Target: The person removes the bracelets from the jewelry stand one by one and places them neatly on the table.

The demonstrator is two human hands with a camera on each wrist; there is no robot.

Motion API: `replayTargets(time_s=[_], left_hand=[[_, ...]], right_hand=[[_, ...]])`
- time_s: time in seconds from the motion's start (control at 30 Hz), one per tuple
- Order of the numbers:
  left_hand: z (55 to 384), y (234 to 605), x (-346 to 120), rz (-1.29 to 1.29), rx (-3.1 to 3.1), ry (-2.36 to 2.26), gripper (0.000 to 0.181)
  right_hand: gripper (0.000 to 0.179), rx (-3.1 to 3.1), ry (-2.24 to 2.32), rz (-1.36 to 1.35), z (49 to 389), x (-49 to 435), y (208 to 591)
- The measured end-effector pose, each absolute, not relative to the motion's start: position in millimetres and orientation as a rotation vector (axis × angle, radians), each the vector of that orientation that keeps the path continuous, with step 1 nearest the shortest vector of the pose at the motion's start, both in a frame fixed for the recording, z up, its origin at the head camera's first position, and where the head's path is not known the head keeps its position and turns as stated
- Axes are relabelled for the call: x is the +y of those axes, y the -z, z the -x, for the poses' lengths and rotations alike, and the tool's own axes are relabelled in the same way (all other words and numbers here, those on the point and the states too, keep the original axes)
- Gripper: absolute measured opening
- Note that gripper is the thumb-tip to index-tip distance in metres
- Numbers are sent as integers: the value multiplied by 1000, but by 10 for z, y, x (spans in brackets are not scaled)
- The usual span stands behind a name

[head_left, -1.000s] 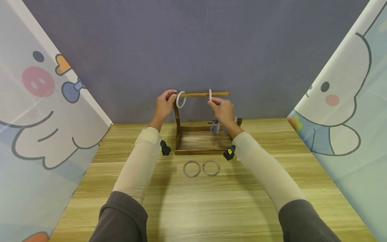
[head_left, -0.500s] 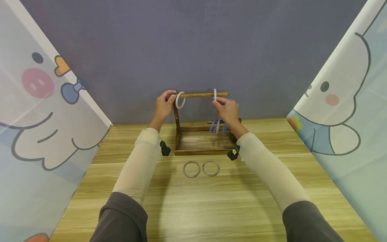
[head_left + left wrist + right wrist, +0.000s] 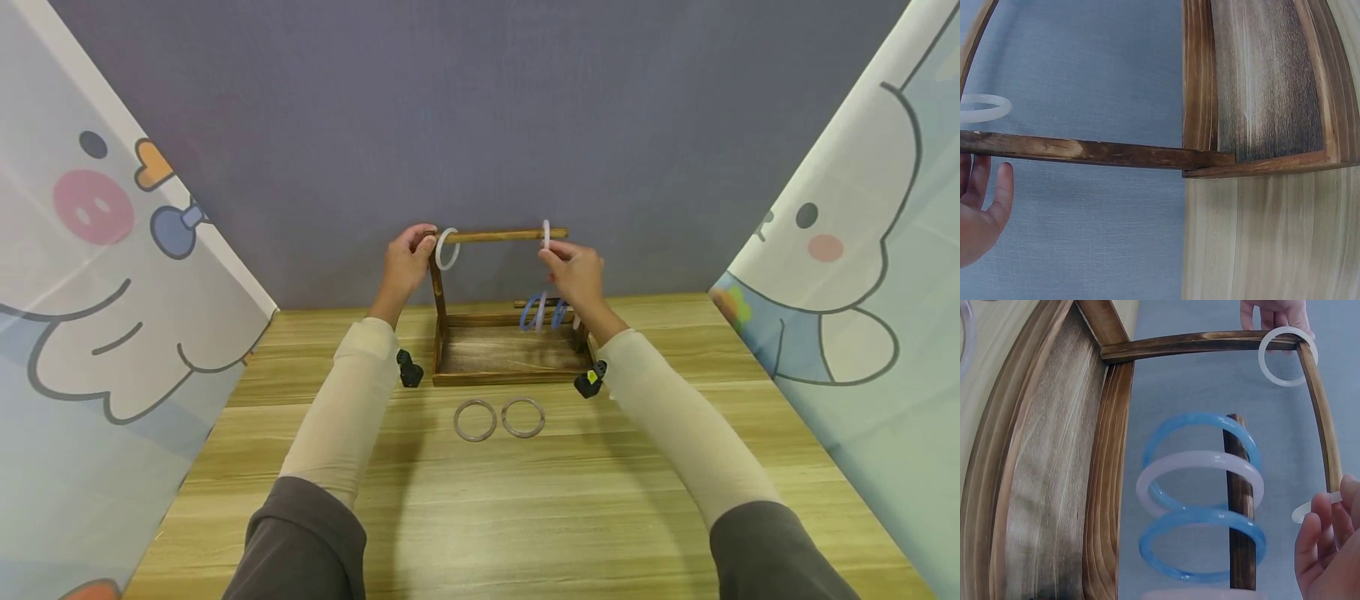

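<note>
My left hand (image 3: pixel 405 265) grips the top left corner of a wooden bangle stand (image 3: pixel 440 292). Just beside it a white bangle (image 3: pixel 1262 367) hangs on the upper bar. With thumb and fingertips, my right hand (image 3: pixel 579 273) pinches another whitish bangle (image 3: pixel 546 227), which encircles that bar near its free right end. Below, a lower peg (image 3: pixel 1241 500) carries blue bangles (image 3: pixel 1194 417) and pale purplish ones (image 3: pixel 1200 457); my right forearm partly covers them in the head view. The left wrist view catches only some left fingers (image 3: pixel 1002 194) beside the upright.
Two translucent brownish bangles, a left one (image 3: pixel 457 421) and a right one (image 3: pixel 543 417), lie flat on the wood-grain table (image 3: pixel 480 517) before the stand's tray (image 3: pixel 510 378). A grey backdrop (image 3: pixel 480 117) rises behind; cartoon-printed panels (image 3: pixel 832 292) flank both sides.
My right hand has slid its pinched bangle rightward along the upper bar, from past the middle to near the free end. My left hand has stayed on the stand's corner.
</note>
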State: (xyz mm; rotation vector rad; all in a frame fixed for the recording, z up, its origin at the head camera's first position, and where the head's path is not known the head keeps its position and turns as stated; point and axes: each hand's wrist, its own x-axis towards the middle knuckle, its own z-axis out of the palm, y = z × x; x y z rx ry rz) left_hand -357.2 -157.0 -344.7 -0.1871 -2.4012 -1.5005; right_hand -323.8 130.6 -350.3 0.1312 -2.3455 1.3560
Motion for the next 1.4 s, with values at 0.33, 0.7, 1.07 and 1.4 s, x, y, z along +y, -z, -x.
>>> replayTargets(time_s=[0.33, 0.7, 1.07, 1.4], left_hand=[[3570, 3439, -1566, 175, -2394, 1513, 31], [3587, 3445, -1561, 186, -2389, 1513, 31], [3580, 3440, -1559, 198, -2382, 1519, 30], [3569, 3437, -1567, 207, -2389, 1522, 32]], right_hand=[[32, -2379, -1323, -93, 3231, 1441, 3485], [30, -2384, -1301, -71, 3233, 1582, 3483], [28, -2374, -1323, -20, 3236, 1706, 3509], [31, -2396, -1240, -50, 3197, 1771, 3536]])
